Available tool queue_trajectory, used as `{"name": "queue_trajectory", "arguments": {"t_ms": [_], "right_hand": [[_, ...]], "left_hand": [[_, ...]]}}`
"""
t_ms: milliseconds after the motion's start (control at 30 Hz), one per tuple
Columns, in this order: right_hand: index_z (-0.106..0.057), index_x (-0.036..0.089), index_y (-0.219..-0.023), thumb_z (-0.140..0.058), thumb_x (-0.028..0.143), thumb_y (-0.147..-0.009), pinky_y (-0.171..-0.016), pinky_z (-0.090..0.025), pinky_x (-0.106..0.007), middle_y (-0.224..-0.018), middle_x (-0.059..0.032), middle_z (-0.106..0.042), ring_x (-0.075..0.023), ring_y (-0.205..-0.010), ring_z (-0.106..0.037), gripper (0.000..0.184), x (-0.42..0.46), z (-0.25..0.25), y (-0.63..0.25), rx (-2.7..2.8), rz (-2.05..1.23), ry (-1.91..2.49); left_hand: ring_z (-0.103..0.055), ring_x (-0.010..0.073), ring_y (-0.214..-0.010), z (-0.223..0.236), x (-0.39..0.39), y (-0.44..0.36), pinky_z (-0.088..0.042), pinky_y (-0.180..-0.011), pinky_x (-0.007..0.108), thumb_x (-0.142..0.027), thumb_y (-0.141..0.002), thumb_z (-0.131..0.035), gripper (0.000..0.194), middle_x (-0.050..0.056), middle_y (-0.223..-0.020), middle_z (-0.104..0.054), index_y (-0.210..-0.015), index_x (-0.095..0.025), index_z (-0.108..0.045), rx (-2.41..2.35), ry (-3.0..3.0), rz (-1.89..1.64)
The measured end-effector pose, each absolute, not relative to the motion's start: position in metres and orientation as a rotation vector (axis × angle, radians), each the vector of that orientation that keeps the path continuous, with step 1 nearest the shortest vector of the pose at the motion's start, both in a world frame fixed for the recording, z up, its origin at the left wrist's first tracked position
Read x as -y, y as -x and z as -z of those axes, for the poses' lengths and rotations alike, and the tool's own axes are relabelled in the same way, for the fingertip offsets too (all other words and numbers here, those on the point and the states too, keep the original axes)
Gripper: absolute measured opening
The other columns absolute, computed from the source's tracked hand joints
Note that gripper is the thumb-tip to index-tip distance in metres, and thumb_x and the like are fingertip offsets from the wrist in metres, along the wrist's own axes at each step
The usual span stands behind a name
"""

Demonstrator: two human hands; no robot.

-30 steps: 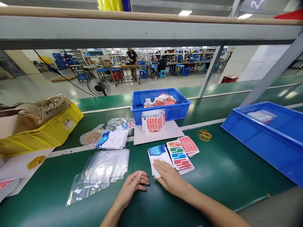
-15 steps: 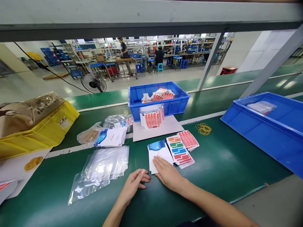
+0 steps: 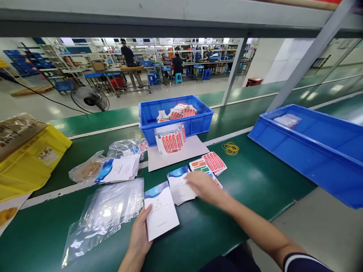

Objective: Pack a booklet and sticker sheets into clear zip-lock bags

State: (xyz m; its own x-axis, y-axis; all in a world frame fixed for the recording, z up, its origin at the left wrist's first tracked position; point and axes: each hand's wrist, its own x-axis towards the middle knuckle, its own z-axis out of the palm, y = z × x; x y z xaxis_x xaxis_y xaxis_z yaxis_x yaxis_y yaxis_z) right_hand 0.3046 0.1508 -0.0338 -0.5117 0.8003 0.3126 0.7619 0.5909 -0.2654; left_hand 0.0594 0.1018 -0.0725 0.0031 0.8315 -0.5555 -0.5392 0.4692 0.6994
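My left hand (image 3: 141, 231) grips a white booklet with a blue top (image 3: 161, 214) by its left edge, thumb on the cover. Just behind it lies a stack of the same booklets (image 3: 181, 189) on the green work surface. Over the right side of that stack is my right hand (image 3: 204, 186), smeared by motion, partly covering a pile of multicoloured sticker sheets (image 3: 200, 165). Whether its fingers hold anything is not visible. Red sticker sheets (image 3: 215, 162) lie beside that pile. Clear plastic bags (image 3: 113, 207) are fanned out to the left.
A blue bin (image 3: 177, 126) with sticker sheets stands behind a white board (image 3: 195, 149), filled bags (image 3: 170, 141) leaning on it. Rubber bands (image 3: 230, 149) and another blue bin (image 3: 306, 143) are right. More booklets (image 3: 120, 170) and a yellow bin (image 3: 45, 162) are left.
My left hand has taken hold of a booklet, now apart from the stack. My right hand has lifted off the stack and moved toward the sticker sheets. The view has shifted right.
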Motion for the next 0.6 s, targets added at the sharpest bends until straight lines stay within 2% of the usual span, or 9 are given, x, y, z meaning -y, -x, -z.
{"name": "queue_trajectory", "arguments": {"t_ms": [67,133,267,600], "right_hand": [[-0.057,0.014,-0.113,-0.041,0.017,-0.092,-0.091,-0.044,-0.037,-0.111,-0.0124,-0.06,-0.0232,-0.105,-0.054,0.026,-0.185,0.034,-0.336,2.478,-0.013,1.621],[-0.058,0.011,-0.107,-0.046,0.014,-0.089,-0.09,-0.042,-0.037,-0.107,-0.0143,-0.059,-0.0245,-0.103,-0.053,0.023,-0.212,0.034,-0.358,2.539,-0.001,1.697],[-0.06,0.011,-0.1,-0.051,0.011,-0.084,-0.087,-0.042,-0.036,-0.103,-0.015,-0.059,-0.0252,-0.099,-0.053,0.018,-0.234,0.036,-0.37,2.654,-0.012,1.681],[-0.056,0.013,-0.096,-0.058,0.014,-0.079,-0.085,-0.04,-0.034,-0.102,-0.0152,-0.059,-0.0272,-0.098,-0.053,0.018,-0.239,0.035,-0.369,2.62,-0.122,1.723]], "left_hand": [[-0.07,0.0264,-0.085,0.071,-0.103,-0.056,-0.058,-0.071,0.035,-0.018,-0.075,-0.065,0.041,0.008,-0.099,-0.072,-0.115,-0.018,-0.056,-1.139,-0.314,-1.101],[-0.07,0.0276,-0.085,0.071,-0.104,-0.054,-0.059,-0.07,0.036,-0.018,-0.075,-0.065,0.042,0.009,-0.1,-0.072,-0.115,-0.018,-0.055,-1.143,-0.309,-1.095],[-0.069,0.0286,-0.088,0.073,-0.107,-0.054,-0.059,-0.069,0.037,-0.018,-0.075,-0.065,0.043,0.01,-0.102,-0.071,-0.117,-0.018,-0.054,-1.15,-0.309,-1.093],[-0.068,0.0298,-0.092,0.072,-0.108,-0.054,-0.058,-0.073,0.039,-0.019,-0.075,-0.066,0.038,0.01,-0.102,-0.071,-0.111,-0.017,-0.056,-1.117,-0.269,-1.081]]}}
